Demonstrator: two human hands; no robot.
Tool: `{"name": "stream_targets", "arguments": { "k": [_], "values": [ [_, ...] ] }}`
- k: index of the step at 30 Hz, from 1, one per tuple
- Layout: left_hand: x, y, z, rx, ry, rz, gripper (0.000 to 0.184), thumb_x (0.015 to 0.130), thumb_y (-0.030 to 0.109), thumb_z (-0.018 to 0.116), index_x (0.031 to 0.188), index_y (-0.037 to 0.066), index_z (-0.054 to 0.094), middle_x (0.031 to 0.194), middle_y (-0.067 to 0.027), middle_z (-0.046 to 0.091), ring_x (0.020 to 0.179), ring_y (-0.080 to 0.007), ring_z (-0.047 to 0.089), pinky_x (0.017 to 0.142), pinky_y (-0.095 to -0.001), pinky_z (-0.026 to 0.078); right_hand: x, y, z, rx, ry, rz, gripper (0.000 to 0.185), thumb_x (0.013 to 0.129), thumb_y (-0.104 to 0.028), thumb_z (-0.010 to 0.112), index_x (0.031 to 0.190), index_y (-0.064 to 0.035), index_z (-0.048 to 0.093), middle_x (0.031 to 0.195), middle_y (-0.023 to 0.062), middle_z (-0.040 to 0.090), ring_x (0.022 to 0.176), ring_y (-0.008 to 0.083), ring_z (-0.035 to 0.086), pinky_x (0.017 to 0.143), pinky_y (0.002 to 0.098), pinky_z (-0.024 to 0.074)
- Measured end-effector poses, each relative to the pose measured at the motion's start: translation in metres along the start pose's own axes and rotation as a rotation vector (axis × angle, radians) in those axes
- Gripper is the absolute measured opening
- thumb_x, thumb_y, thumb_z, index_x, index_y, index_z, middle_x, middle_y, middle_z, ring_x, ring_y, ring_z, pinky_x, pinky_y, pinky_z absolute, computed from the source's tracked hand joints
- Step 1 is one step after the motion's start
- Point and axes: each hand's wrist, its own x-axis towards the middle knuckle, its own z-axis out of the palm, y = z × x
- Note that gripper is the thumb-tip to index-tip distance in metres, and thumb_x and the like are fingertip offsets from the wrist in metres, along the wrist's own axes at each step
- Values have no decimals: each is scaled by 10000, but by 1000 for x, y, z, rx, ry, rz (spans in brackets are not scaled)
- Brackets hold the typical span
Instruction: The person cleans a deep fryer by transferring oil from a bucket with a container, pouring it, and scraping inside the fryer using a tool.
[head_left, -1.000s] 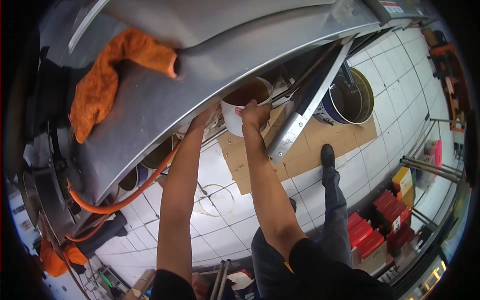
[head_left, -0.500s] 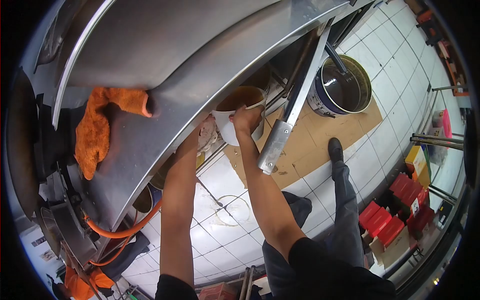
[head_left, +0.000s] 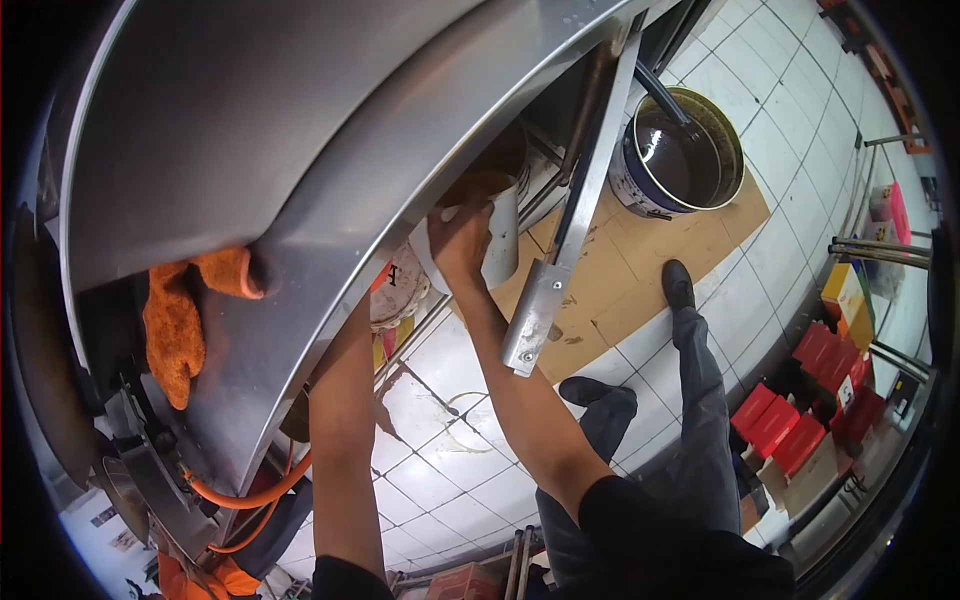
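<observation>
White bucket (head_left: 502, 245) sits partly under steel counter (head_left: 310, 265), neither fully beneath nor clear of it, round white tub (head_left: 406, 292) just beside. Right hand (head_left: 461, 240) closed on bucket's rim; left hand hidden past counter edge, can't tell its grip.

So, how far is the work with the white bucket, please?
Already done, it seems: the white bucket is partly under the edge of the steel counter.
In hand: the right hand grips its rim; the left hand is hidden behind the counter edge.
Left, probably: setting it fully in place and letting go, as part of it shows beyond the edge. Its final place I cannot tell.
</observation>
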Motion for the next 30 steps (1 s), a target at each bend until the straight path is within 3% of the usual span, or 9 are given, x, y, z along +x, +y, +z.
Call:
{"name": "stream_targets", "arguments": {
  "k": [5, 8, 13, 15, 19, 23, 26, 28, 30],
  "values": [
    [8, 12, -2, 7, -11, -43, 267, 895, 210, 576, 1118, 65, 603, 804, -46, 528, 709, -178, 597, 660, -359, 595, -3, 0, 4, 9, -65, -152, 339, 810, 1, 556, 1139, 8, 476, 1051, 300, 445, 922, 483, 542, 770, 501, 458],
    [3, 19, -1, -8, -29, -42, 244, 902, 200, 566, 1123, 103, 599, 769, -26, 470, 708, -164, 561, 675, -367, 591, 0, 5, 11, -46, -27, -207, 412, 789, 14, 552, 1191, 9, 463, 1049, 308, 442, 936, 477, 540, 777, 486, 459],
    [18, 13, -6, 29, -161, -56, 256, 898, 184, 585, 1134, 87, 590, 784, -25, 501, 729, -161, 577, 672, -353, 586, 5, 0, 15, -128, -48, -80, 437, 793, 9, 533, 1223, 25, 458, 1058, 301, 443, 957, 452, 543, 810, 482, 470],
    [28, 8, -11, 26, -128, -28, 226, 899, 187, 592, 1094, 74, 598, 787, -24, 506, 734, -153, 581, 656, -336, 586, 8, -3, 18, -114, 0, -98, 315, 811, 22, 513, 1125, 40, 522, 1055, 282, 453, 966, 443, 536, 818, 463, 457],
    [46, -4, -24, -32, -47, -42, 142, 908, 191, 583, 969, 64, 598, 781, -24, 510, 720, -132, 573, 623, -298, 583, 14, -6, 23, -84, -12, -79, 291, 792, 27, 524, 1083, 47, 533, 1043, 279, 464, 972, 440, 535, 822, 455, 455],
    [55, -12, -32, -25, -132, -1, 156, 916, 228, 577, 922, 72, 577, 802, -25, 506, 714, -119, 568, 629, -301, 579, 17, -11, 21, -138, -34, -80, 232, 788, 0, 543, 1015, 45, 538, 1041, 272, 462, 955, 424, 538, 806, 452, 462],
    [43, -1, -26, 63, -146, -3, 216, 928, 268, 570, 1002, 66, 588, 868, -32, 508, 778, -117, 563, 701, -328, 563, 19, -12, 29, -159, -6, -82, 214, 783, -28, 558, 984, 41, 534, 1047, 260, 458, 944, 403, 536, 799, 448, 465],
    [-32, 46, 10, 333, -95, 83, 288, 923, 272, 580, 1135, 78, 570, 960, -43, 518, 863, -138, 551, 771, -357, 526, 20, -11, 32, -166, 25, -82, 217, 773, -39, 575, 973, 37, 537, 1039, 258, 463, 938, 396, 538, 796, 444, 465],
    [-59, 53, 24, 288, -108, 129, 307, 924, 247, 573, 1184, 86, 549, 988, -42, 523, 886, -151, 543, 793, -352, 502, 22, -15, 27, -145, 21, -65, 240, 762, -5, 580, 998, 32, 553, 1046, 269, 464, 941, 426, 553, 798, 457, 469]
  ]
}}
